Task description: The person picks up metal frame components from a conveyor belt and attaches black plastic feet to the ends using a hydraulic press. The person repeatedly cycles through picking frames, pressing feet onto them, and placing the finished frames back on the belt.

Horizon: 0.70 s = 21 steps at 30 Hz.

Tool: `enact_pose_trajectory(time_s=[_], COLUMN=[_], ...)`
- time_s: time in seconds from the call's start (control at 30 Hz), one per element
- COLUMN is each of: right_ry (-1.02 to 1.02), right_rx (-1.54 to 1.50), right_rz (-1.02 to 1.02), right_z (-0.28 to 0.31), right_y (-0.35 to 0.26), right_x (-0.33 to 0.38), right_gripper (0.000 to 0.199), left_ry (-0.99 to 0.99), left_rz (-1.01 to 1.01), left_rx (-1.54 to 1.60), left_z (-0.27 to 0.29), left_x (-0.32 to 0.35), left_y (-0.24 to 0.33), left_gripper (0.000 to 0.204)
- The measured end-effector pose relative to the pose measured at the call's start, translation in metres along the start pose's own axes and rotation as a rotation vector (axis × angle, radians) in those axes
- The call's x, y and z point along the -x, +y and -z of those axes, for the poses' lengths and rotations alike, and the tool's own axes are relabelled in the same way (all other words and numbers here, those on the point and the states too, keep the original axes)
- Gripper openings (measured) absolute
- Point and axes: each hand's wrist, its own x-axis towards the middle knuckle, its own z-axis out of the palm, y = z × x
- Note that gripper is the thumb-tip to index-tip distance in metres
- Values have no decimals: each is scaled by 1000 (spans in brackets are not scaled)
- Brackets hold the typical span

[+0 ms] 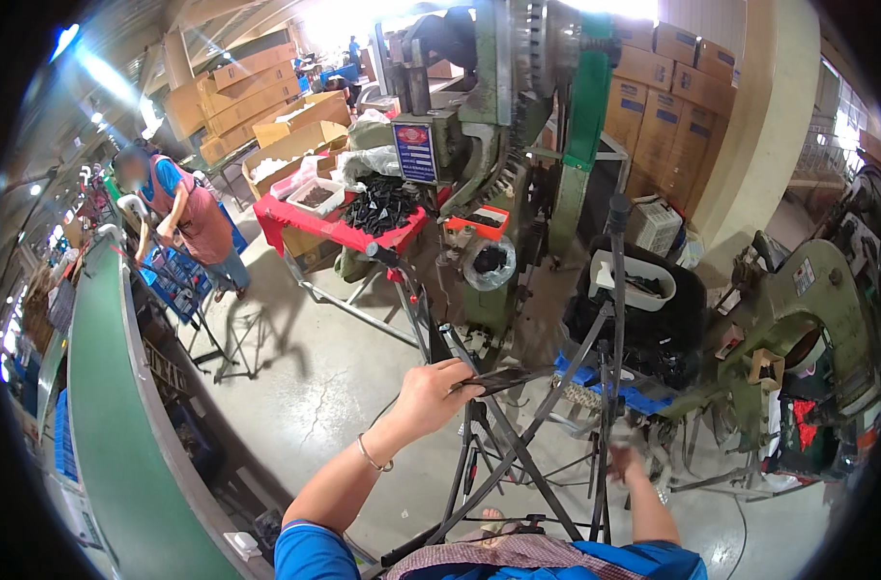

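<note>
A black frame of crossed tubes (534, 469) with grip-ended handles stands upright directly before me, much like a stroller frame. My left hand (433, 398), a bracelet on its wrist, is closed over the upper left part of this frame. From its fingers a dark flat strip (508, 380) points to the right, pinched between thumb and fingertips; its exact kind is unclear. Lower down, my right hand (628, 463) is beside the frame's right-hand tubes. Motion blur and its small size hide what its fingers do.
Beyond the frame stands a green press machine (479, 126). A red-covered table (310, 235) bears a heap of black parts (380, 205). At right are a black bin (687, 319) and another green machine (812, 300). A green conveyor (112, 387) runs along the left, near a co-worker (199, 217).
</note>
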Motion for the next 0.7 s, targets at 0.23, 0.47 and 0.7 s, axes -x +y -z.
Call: enact_pose_trajectory(time_s=[0.23, 0.47, 0.7], right_ry=[81, 364, 814], right_rx=[-765, -626, -329], right_rz=[-80, -97, 44], right_z=[-90, -99, -41], right_y=[34, -43, -38], right_x=[15, 155, 253], right_gripper=[32, 29, 41], left_ry=[-20, -114, -181], left_rz=[23, 190, 284], left_rx=[191, 460, 982], left_z=[48, 96, 59], left_x=[-26, -69, -106], left_y=[-56, -117, -215], left_gripper=[15, 19, 6])
